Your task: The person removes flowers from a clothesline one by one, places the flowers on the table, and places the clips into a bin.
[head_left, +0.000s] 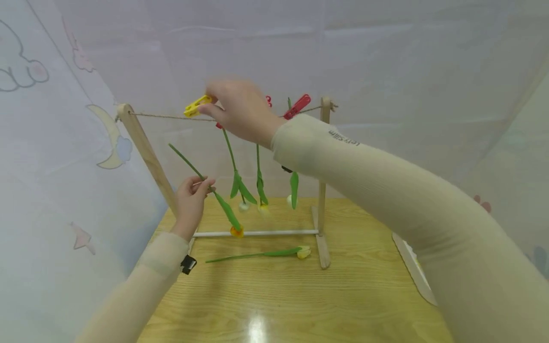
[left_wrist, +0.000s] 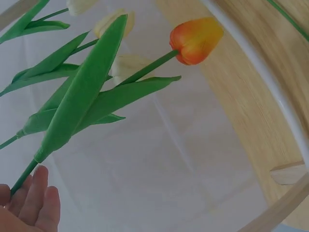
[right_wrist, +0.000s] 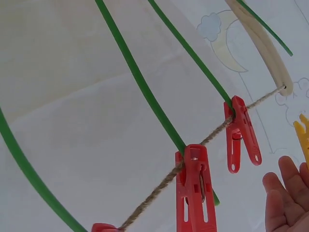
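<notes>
My left hand [head_left: 190, 200] pinches the green stem of an orange-yellow artificial tulip [left_wrist: 197, 41], its bloom tilted down and the stem end pointing up toward the rope. Just above the twine rope [head_left: 167, 116], my right hand [head_left: 240, 107] holds a yellow clothespin [head_left: 197, 105] between thumb and fingers. Only part of that clothespin shows at the edge of the right wrist view. Red clothespins [right_wrist: 195, 186] clamp three tulip stems to the rope. Those tulips [head_left: 259, 178] hang bloom down, pale white and yellow, partly behind my right arm in the head view.
Wooden posts [head_left: 146, 147] carry the rope, joined low down by a white rod [head_left: 279, 233]. A pale yellow tulip [head_left: 303, 252] lies on the wooden table [head_left: 300, 300]. A white tray [head_left: 413, 269] sits at right, partly behind my sleeve. Another person's fingertips [head_left: 483, 205] show beyond it.
</notes>
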### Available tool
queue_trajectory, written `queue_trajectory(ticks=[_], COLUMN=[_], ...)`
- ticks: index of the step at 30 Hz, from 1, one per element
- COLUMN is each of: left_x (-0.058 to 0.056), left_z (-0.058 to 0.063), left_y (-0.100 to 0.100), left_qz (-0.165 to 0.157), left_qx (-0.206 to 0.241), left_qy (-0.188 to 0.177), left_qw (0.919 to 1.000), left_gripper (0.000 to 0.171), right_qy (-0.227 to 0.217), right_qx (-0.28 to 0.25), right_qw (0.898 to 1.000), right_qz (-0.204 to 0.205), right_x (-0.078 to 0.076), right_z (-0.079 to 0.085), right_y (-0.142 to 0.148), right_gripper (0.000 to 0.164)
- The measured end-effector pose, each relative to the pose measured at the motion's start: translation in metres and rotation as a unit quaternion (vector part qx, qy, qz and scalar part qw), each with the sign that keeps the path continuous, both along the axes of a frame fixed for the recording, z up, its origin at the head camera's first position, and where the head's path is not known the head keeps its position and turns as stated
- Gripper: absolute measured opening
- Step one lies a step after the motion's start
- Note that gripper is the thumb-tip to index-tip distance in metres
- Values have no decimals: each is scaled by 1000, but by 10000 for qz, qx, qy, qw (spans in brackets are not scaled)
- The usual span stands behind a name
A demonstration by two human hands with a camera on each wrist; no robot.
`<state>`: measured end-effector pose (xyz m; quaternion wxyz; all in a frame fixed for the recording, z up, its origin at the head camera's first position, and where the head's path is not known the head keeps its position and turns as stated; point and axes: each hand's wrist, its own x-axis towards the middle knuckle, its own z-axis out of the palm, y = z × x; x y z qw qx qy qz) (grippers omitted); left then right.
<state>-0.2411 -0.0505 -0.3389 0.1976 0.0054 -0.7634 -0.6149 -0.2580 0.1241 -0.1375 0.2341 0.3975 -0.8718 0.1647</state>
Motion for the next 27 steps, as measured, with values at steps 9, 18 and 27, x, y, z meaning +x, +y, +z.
queue_trajectory(ticks=[9,18,27], left_x=[12,26,37], left_z=[-16,-33,-53], left_y=[-10,-16,-19], left_qz=[115,266,370], left_qx=[137,421,1172], left_qy=[-168,-396,-494], left_qw=[9997,9980,9912], left_gripper=[31,28,29], right_qy=[-216,-84,60], right_qx=[-606,-757,-1301], right_qw=[9978,9959,9901], right_qz=[140,489,527], right_x=[15,16,17], right_z=[-22,-53,-79], right_y=[24,38,56], right_gripper=[28,29,26])
